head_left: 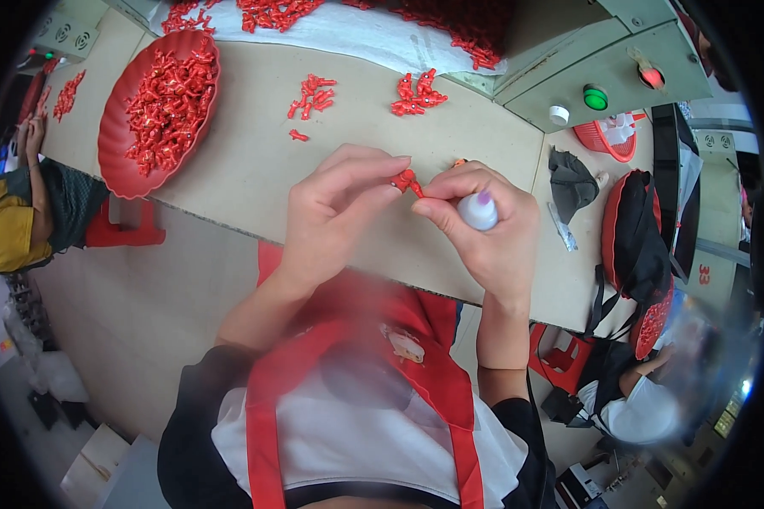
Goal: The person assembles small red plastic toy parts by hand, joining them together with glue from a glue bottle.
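Observation:
Over the near part of the table, my left hand (335,208) pinches a small glossy red plastic figure (406,181) between thumb and fingertips. My right hand (501,229) is closed round a small white bottle (477,212) with a purple tip, which points up out of the fist. Its thumb and forefinger meet at the lower right end of the figure, touching it. Past my hands lie a loose group of red figures (312,97), a single red piece (299,136) and a tighter cluster of red figures (418,95). A bit of something orange (459,162) shows behind my right fingers.
A scalloped red tray (115,153) heaped with red figures sits at the left. White sheeting (365,41) with more pieces runs along the back. A green machine box (603,85), a red basket (607,140), grey cloth (574,182) and a black bag (632,225) stand right. Other people sit at both sides.

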Tool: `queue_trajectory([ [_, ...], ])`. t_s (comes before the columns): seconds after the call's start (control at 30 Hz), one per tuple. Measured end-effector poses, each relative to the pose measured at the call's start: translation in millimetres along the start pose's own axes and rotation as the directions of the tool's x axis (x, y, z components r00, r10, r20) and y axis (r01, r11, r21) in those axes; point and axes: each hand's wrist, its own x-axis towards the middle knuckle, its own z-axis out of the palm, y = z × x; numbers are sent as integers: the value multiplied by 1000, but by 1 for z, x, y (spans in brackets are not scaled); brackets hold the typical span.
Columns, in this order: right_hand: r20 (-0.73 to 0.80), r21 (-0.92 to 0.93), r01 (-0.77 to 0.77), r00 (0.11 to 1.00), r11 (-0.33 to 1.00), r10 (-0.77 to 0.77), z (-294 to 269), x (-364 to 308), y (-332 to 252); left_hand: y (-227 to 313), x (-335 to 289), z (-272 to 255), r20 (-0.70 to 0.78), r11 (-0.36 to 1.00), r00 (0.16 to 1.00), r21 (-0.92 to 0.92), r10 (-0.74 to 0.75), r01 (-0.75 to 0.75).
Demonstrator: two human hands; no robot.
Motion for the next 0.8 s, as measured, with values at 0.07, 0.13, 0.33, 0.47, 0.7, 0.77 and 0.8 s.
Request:
queue_trajectory([
  [0.07, -5, -65, 29, 1000, 997, -30, 1, -2, -6, 1, 1, 1, 2, 999, 1000, -32, -32, 32],
  [0.13, -7, -133, 58, 998, 989, -60, 2, -4, -9, 1, 1, 3, 5, 996, 998, -67, -62, 62],
  [0.33, -65, -406, 378, 896, 832, -439, 13, -8, -1, -2, -1, 4, 4, 998, 1000, -54, -17, 18],
  [0.47, -27, -505, 509, 797, 697, -603, 17, -11, -1, -7, -2, 3, 23, 990, 1000, -139, 13, -10],
  [0.7, 43, -483, 593, 751, 644, -659, 14, -10, 5, 0, -8, 0, 26, 997, 1000, -80, 8, -6],
  [0.77, 27, -469, 591, 752, 656, -658, 16, -9, 6, -1, -7, 0, 25, 998, 999, -63, 26, -24],
  [0.8, 9, -457, 585, 756, 670, -655, 17, -9, 6, -2, -7, -1, 26, 998, 999, -46, 42, -40],
])
